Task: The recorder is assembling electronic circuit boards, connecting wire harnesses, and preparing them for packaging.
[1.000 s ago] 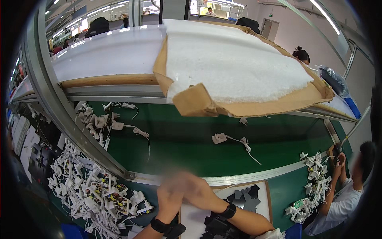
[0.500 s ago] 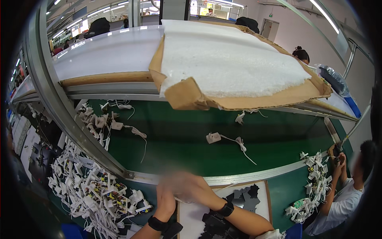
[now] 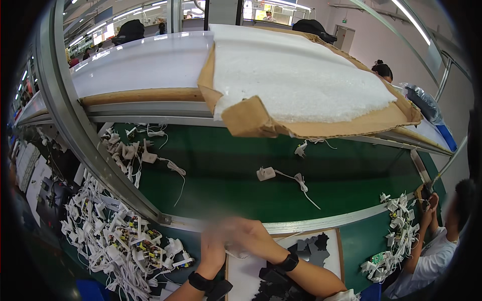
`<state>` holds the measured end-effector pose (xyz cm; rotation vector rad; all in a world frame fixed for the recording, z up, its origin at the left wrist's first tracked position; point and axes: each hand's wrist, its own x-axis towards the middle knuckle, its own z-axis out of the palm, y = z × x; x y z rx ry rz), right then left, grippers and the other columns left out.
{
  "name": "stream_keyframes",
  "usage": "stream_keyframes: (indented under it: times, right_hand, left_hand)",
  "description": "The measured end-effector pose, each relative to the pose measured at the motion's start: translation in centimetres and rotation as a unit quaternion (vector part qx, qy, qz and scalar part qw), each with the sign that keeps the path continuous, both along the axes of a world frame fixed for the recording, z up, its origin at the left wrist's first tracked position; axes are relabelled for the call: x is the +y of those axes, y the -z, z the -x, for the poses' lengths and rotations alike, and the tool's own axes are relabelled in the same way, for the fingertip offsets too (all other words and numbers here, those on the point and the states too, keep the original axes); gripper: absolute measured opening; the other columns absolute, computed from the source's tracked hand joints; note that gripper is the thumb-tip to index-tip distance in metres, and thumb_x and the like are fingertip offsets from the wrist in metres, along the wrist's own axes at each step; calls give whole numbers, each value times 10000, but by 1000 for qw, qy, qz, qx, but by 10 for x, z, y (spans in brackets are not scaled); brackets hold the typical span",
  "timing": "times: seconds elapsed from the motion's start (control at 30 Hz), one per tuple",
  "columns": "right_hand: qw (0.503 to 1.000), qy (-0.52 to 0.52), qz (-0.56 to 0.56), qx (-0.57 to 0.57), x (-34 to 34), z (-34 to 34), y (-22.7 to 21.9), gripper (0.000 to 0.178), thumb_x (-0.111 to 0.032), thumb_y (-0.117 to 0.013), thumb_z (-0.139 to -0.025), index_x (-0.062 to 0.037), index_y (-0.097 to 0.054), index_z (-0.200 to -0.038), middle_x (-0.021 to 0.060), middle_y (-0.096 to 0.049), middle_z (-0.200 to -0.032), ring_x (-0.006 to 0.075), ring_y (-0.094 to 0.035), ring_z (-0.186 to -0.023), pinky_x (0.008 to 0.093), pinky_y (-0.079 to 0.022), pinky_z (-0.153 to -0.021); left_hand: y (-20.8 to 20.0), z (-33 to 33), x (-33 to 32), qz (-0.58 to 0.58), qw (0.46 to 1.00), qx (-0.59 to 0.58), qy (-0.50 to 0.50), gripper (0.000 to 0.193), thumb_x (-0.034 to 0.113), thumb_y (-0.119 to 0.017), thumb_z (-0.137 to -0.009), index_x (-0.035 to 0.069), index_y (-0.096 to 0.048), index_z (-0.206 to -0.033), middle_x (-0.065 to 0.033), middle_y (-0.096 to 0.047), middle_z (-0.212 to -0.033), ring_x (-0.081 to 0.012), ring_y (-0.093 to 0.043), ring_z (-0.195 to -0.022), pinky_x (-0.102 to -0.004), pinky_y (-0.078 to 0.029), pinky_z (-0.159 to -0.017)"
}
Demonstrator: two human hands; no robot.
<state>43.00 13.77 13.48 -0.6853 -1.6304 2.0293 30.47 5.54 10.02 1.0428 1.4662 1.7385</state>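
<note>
My left hand (image 3: pixel 213 247) and my right hand (image 3: pixel 253 238) meet close in front of the metal rail (image 3: pixel 301 224). A blur covers the fingers of both, so their grip and anything between them cannot be made out. Just below my right hand shows a bit of white cord (image 3: pixel 240 254), and a thin white strand runs off to the right from there. Under my forearms lies a shallow white-lined tray (image 3: pixel 238 281) with black flat pieces (image 3: pixel 281 286) and dark grey pieces (image 3: pixel 317 248) on it. Each wrist wears a black band.
Left of me is a large heap of white adapters with cords (image 3: pixel 115 241), some with circuit boards exposed. One adapter (image 3: pixel 266 173) lies on the green belt (image 3: pixel 221 195). Overhead hangs a shelf with a foam-lined cardboard sheet (image 3: pixel 301 80). A co-worker (image 3: pixel 432 256) sits right, beside another pile (image 3: pixel 396 231).
The view has shifted slightly. My hands stay together at nearly the same spot, and a little more of the white cord shows below them. The adapter on the belt appears slightly further left.
</note>
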Motion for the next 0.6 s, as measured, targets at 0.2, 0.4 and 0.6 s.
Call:
stream_keyframes:
  times: [0.2, 0.4, 0.6]
  right_hand:
    - [1000, -6, 21, -3, 1, -1, 6, 407, -126, -557, -1016, -3, -609, -1400, 20, -700, -923, 52, -626, -724, 210, -499, -651]
    - [999, 2, 43, -11, -1, 0, 9, 406, -149, -535, -1028, -1, -591, -1402, 16, -671, -904, 66, -633, -725, 221, -493, -648]
    - [1000, -3, 21, -7, 1, -3, 11, 403, -164, -528, -1038, -2, -578, -1404, 22, -662, -931, 74, -637, -732, 223, -498, -660]
  left_hand:
    - [-4, 2, -1, 30, 999, -32, 10, 367, 144, -375, -939, -46, -680, -1014, -138, -705, -969, -197, -660, -737, -301, -541, -660]
    - [-1, -3, -1, 66, 996, -62, -3, 360, 153, -383, -956, -37, -681, -1024, -126, -706, -984, -185, -658, -803, -296, -536, -717]
    - [-8, -4, -1, 41, 999, -30, 6, 342, 150, -392, -977, -24, -679, -1040, -97, -700, -1039, -152, -632, -909, -281, -505, -808]
